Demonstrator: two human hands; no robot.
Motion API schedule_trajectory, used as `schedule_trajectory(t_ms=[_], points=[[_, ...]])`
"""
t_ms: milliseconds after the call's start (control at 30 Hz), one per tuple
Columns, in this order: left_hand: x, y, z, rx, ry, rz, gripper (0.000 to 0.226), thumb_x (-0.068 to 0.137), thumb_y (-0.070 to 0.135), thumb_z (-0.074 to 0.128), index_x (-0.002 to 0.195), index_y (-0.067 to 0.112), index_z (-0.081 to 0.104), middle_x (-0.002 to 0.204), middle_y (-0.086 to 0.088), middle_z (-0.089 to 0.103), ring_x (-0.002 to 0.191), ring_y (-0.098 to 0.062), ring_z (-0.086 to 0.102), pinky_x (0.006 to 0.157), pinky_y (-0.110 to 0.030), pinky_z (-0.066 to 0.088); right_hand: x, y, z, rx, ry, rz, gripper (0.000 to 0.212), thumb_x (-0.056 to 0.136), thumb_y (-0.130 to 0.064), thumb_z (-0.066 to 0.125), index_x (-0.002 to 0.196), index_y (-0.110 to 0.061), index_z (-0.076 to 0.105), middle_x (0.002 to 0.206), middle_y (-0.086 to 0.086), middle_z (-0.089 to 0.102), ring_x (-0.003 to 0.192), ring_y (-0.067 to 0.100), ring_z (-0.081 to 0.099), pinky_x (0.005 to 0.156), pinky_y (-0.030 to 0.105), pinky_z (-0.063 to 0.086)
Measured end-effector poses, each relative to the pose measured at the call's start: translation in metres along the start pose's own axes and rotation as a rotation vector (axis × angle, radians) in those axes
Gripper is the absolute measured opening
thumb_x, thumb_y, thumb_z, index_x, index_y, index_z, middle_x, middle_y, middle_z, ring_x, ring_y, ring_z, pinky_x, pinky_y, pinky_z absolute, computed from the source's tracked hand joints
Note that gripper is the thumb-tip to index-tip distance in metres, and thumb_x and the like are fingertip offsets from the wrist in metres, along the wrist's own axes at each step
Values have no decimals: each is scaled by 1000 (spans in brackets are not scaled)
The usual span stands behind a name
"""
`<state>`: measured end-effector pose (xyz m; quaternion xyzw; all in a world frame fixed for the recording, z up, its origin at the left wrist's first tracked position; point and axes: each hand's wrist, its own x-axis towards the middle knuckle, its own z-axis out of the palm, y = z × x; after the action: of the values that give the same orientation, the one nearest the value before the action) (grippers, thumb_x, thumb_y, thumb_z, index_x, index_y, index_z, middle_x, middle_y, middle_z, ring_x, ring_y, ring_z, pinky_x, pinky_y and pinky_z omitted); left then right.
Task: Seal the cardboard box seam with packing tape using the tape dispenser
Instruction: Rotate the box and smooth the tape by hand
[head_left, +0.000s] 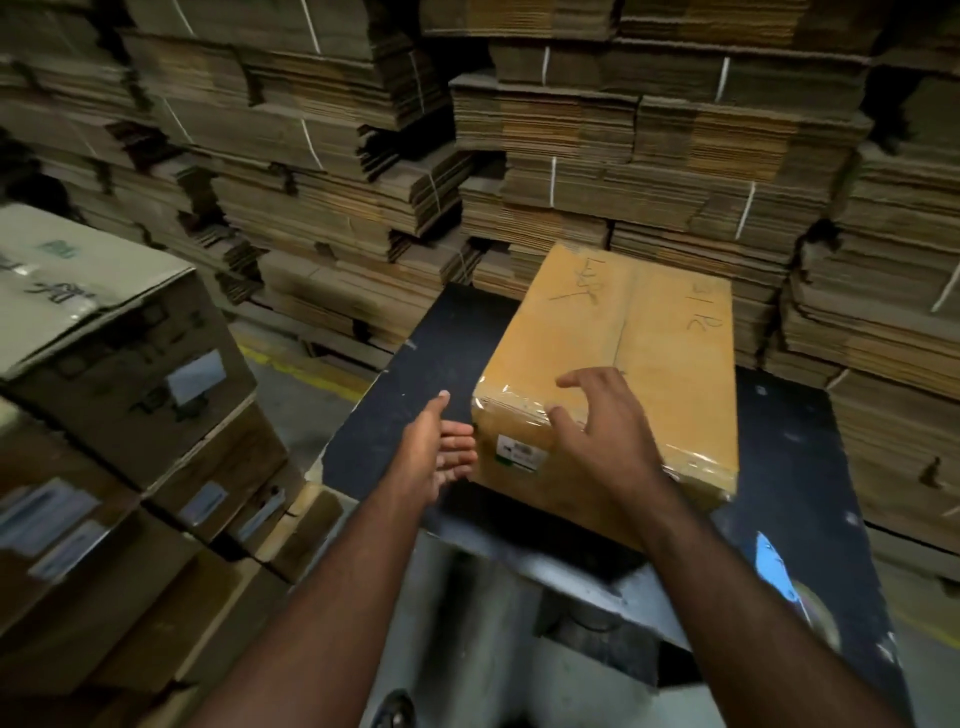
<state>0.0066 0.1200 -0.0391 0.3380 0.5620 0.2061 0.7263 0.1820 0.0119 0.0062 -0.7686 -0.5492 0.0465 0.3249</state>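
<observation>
A closed brown cardboard box (649, 353) lies on a black table (405, 374), its centre seam running away from me and handwriting on its top flaps. Clear tape shines along its near top edge. My right hand (597, 421) hovers over the near edge of the box with fingers spread and relaxed, holding nothing. My left hand (441, 449) is at the box's near left corner, palm turned toward the box side, fingers straight. A blue tape dispenser (795, 587) with a roll of tape lies on the table at the lower right, apart from both hands.
Tall stacks of bundled flat cardboard (571, 156) fill the background behind the table. Stacked sealed cartons (119, 389) with labels stand at the left. A yellow floor line (311, 376) runs between them and the table. A grey metal frame (519, 613) sits below the table edge.
</observation>
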Motion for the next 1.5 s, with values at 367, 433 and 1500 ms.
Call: schedule_trajectory(t_ms=[367, 433, 1500], points=[[35, 17, -9, -56, -172, -120, 35, 96, 40, 59, 83, 8, 65, 76, -7, 63, 67, -19, 59, 59, -30, 50, 39, -35, 72, -160, -185, 12, 47, 99, -38, 46, 137, -11, 49, 137, 9, 53, 121, 26, 52, 100, 40, 44], [42, 15, -9, -96, -163, -70, 24, 95, 30, 64, 81, 10, 65, 73, -4, 61, 61, -16, 57, 55, -28, 50, 37, -36, 78, -194, -191, 28, 51, 97, -44, 41, 137, -13, 50, 137, 7, 54, 123, 26, 51, 99, 41, 44], [40, 6, 26, -80, -276, 333, 58, 104, 53, 25, 144, 18, 48, 109, 17, 48, 87, 12, 50, 78, -9, 39, 30, -27, 115, -367, -68, 118, 38, 97, -29, 55, 135, -23, 56, 146, 5, 49, 131, 28, 44, 99, 43, 35]])
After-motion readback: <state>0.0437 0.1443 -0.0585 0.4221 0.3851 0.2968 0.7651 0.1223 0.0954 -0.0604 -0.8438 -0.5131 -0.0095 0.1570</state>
